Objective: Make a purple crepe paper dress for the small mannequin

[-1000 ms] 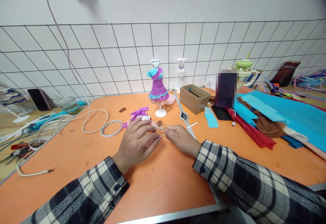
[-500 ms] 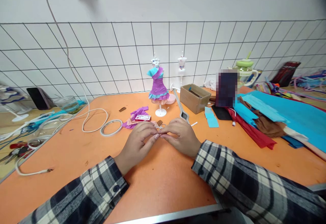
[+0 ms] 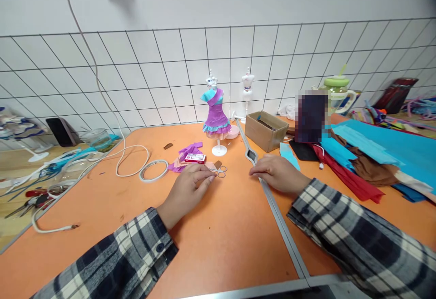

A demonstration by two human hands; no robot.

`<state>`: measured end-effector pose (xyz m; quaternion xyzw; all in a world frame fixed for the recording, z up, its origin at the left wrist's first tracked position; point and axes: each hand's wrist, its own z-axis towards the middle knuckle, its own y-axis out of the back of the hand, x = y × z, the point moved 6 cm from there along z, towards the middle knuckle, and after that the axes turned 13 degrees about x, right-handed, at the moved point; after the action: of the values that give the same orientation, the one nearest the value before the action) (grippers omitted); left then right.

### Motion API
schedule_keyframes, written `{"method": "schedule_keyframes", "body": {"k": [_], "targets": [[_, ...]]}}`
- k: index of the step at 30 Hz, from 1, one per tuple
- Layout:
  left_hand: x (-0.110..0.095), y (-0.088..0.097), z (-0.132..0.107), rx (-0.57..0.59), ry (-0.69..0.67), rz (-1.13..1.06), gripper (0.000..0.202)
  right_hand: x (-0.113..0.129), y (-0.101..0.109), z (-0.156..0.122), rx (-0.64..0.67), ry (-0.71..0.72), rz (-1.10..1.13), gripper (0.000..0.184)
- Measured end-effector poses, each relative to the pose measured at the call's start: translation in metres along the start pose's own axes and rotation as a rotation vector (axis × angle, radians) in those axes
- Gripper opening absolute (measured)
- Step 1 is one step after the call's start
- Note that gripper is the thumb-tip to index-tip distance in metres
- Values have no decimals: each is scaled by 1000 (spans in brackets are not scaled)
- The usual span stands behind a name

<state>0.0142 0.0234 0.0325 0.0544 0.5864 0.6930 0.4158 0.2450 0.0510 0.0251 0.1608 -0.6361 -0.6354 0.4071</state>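
Observation:
My left hand (image 3: 189,192) is closed in a pinch, thumb against fingers; whatever is between the tips is too small to make out. Just beyond those fingertips lies a pair of small scissors (image 3: 222,171), handle loops showing. My right hand (image 3: 281,173) hovers apart from it over the grey table seam (image 3: 272,203), its fingertips pressed together on something I cannot make out. Behind my hands stands a small dress form (image 3: 220,148) in a purple and blue ruffled dress (image 3: 216,114). Purple scraps (image 3: 191,149) and a red-and-white box (image 3: 195,158) sit beyond my left hand.
A roll of tape (image 3: 153,171) and a white cable (image 3: 119,174) lie at left. A cardboard box (image 3: 262,133), a second dress form (image 3: 247,85) and a blue piece (image 3: 289,155) are behind my right hand. Coloured sheets (image 3: 378,142) and a lidded jug (image 3: 337,95) fill the right.
My hands were together at the fingertips; my right hand has moved away to the right while the left stays near its place. The scissors now show more fully. The view has shifted slightly.

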Motion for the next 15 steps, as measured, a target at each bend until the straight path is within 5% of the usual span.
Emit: {"method": "schedule_keyframes", "body": {"k": [5, 9, 15], "targets": [[-1, -5, 1, 6, -44, -30, 24, -35, 7, -22, 72, -171, 45, 28], [-1, -7, 0, 16, -45, -27, 23, -41, 6, -26, 133, -257, 159, 44], [0, -8, 1, 13, -60, -22, 21, -36, 0, -20, 154, -260, -39, 18]]}}
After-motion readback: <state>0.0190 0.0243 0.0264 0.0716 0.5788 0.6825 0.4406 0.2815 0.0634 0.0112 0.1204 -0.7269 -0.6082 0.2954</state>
